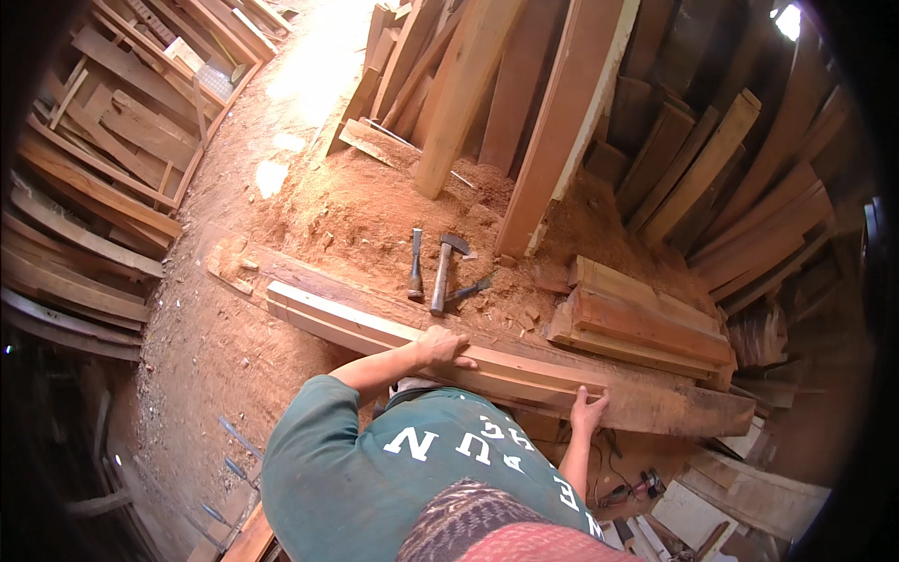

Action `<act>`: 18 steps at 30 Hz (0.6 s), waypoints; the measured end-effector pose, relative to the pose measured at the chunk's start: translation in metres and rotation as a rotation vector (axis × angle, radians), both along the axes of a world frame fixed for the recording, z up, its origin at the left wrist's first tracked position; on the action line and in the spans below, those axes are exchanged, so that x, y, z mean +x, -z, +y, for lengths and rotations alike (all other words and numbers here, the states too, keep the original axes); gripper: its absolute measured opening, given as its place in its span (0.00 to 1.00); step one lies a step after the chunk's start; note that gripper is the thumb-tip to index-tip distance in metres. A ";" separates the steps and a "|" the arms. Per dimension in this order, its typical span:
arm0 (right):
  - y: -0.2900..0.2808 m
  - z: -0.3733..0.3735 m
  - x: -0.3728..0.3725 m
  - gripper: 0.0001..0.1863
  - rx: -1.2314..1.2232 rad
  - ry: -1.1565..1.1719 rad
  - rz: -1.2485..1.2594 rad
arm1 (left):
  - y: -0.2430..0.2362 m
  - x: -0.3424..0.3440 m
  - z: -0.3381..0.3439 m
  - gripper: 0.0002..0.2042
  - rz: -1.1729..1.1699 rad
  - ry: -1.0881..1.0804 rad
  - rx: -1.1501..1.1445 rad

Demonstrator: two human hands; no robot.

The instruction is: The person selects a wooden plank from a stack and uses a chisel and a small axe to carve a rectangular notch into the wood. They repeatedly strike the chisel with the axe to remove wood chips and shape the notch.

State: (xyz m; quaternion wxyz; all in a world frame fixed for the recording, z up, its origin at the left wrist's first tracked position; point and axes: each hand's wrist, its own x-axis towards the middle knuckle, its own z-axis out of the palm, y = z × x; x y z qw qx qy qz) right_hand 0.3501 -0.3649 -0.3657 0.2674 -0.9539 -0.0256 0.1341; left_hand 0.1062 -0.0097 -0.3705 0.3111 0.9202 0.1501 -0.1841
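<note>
Sawdust (351, 211) heaps beyond the worktop (688, 407), with leaning boards (536, 122) past that. We see a long pale timber (515, 369) lying lengthwise along the worktop's near side, just in front of the person's torso. Left hand (440, 347): fingers curled over its top, near mid-length, holding it. Right hand (588, 410): thumb and fingers slightly parted at its near edge, toward the right; we can't tell how firmly they grip. Hammer (446, 272) and chisel (416, 267) lie apart, beyond it. We judge it stiff, fairly heavy, not fragile, dusty so maybe slippery. Best hold: both hands, well spread around the balance point, fingers wrapping the edges; we'd watch for splinters.
</note>
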 end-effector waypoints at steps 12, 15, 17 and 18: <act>0.058 0.006 0.029 0.44 -0.069 -0.057 0.045 | 0.062 0.001 -0.018 0.44 -0.070 0.000 0.186; 0.077 0.005 0.032 0.42 -0.090 -0.070 -0.046 | 0.062 -0.009 -0.018 0.51 -0.103 0.038 0.225; 0.077 0.002 0.034 0.41 -0.061 -0.026 -0.009 | 0.058 -0.019 -0.019 0.55 -0.087 -0.007 0.221; 0.070 0.006 0.034 0.41 -0.028 0.006 0.053 | 0.051 -0.028 -0.019 0.58 -0.072 -0.039 0.222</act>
